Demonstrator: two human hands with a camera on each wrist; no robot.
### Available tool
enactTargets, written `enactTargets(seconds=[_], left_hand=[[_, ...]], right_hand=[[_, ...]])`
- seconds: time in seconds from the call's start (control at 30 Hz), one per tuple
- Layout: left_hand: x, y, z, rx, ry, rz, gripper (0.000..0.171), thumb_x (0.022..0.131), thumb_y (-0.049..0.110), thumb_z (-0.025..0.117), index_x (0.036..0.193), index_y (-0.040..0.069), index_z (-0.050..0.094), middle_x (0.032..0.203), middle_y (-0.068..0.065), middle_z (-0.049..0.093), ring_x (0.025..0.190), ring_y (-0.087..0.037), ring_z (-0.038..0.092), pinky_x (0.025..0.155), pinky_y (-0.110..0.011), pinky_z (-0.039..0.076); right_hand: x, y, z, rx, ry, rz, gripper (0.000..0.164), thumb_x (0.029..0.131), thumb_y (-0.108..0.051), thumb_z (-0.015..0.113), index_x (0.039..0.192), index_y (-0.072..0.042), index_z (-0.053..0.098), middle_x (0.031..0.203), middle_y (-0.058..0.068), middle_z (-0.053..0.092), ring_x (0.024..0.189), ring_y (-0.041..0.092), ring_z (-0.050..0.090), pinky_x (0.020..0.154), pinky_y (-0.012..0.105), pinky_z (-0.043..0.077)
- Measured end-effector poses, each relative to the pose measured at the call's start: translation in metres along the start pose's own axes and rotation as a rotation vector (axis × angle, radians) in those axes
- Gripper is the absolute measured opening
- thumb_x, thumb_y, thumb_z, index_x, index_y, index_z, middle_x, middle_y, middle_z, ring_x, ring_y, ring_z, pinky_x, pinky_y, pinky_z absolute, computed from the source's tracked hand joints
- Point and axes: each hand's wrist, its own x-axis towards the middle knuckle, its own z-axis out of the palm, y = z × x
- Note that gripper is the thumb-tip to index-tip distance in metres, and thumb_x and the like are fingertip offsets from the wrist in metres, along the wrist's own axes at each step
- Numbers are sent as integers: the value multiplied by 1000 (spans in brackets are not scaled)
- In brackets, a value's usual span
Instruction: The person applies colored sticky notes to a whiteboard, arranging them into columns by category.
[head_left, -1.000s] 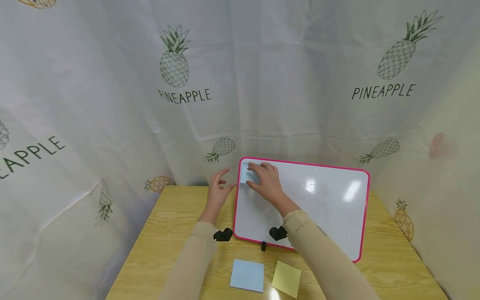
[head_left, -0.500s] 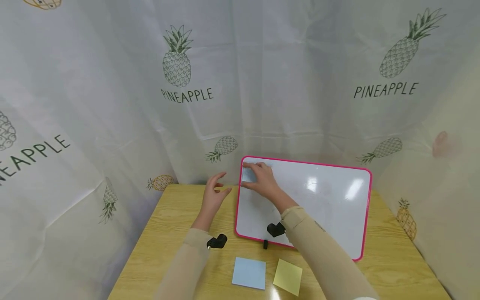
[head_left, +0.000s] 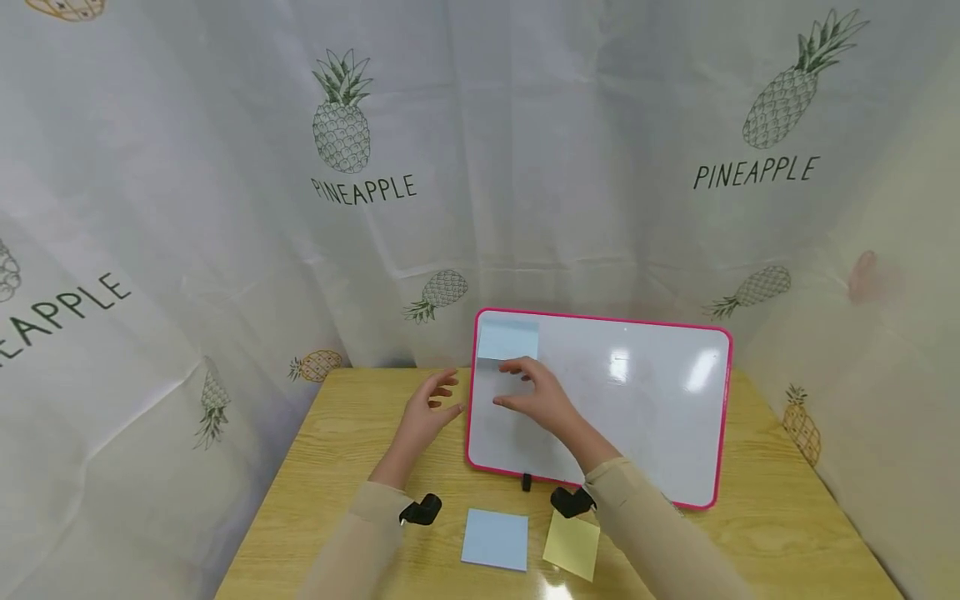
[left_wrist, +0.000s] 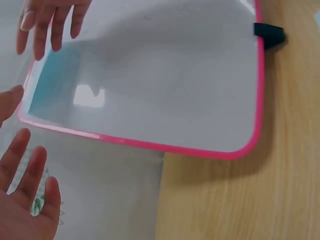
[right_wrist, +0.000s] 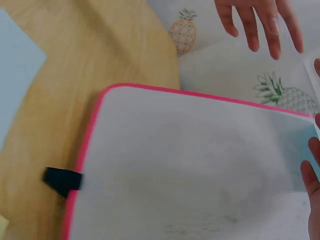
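Note:
A light blue sticky note (head_left: 508, 340) sits flat in the upper left corner of a white board (head_left: 600, 400) with a pink rim. Just below the note, in front of the board, is my right hand (head_left: 543, 400), thumb and fingers spread apart around nothing. My left hand (head_left: 426, 417) hovers left of the board's edge, fingers loosely bent and holding nothing. In the left wrist view the note (left_wrist: 55, 80) shows between the fingers of my left hand (left_wrist: 30, 185) and my right hand (left_wrist: 55, 25).
A blue sticky-note pad (head_left: 495, 540) and a yellow one (head_left: 572, 546) lie on the wooden table (head_left: 330, 467) before the board. A black clip-like foot (head_left: 527, 482) is at the board's lower edge. A pineapple-print curtain (head_left: 570, 167) hangs behind.
My right hand has come off the blue note and moved down, leaving the note in full view on the board. My left hand has drawn slightly down.

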Motion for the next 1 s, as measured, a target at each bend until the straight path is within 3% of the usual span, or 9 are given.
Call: enactTargets(seconds=[0.23,0.4,0.6,0.8,1.0], left_hand=[[-27,-10,9,39,-99,21,54,85,7,75,135,12,55,124,-11,59,109,-30,54,92,-54,42],[-43,-24,15,79,-170,8,56,85,9,76,136,9,54,122,-11,59,105,-32,55,88,-51,43],[-61,-40,19,80,-242,8,55,84,10,77,134,6,55,120,-16,59,102,-34,54,85,-49,42],[-86,-57,28,118,-282,-10,52,82,13,80,129,8,58,107,-4,64,95,-23,56,83,-42,44],[-109,-70,37,148,-327,-2,49,75,13,85,119,11,63,93,5,63,89,-17,55,78,-33,48]], right_hand=[[-42,20,10,69,-51,-38,51,78,-14,83,123,-4,61,118,9,62,110,33,53,95,54,42],[-68,34,17,84,-98,-50,49,78,-14,83,120,-2,61,116,15,62,105,38,54,92,57,42],[-93,52,26,86,-127,-53,47,79,-18,83,118,-3,62,112,12,63,101,36,56,89,54,44],[-119,66,39,89,-156,-53,46,79,-24,83,116,-6,64,109,10,64,99,34,57,88,49,47],[-139,74,51,10,-132,-100,44,74,-23,86,110,-9,67,106,2,65,100,25,56,88,43,46]])
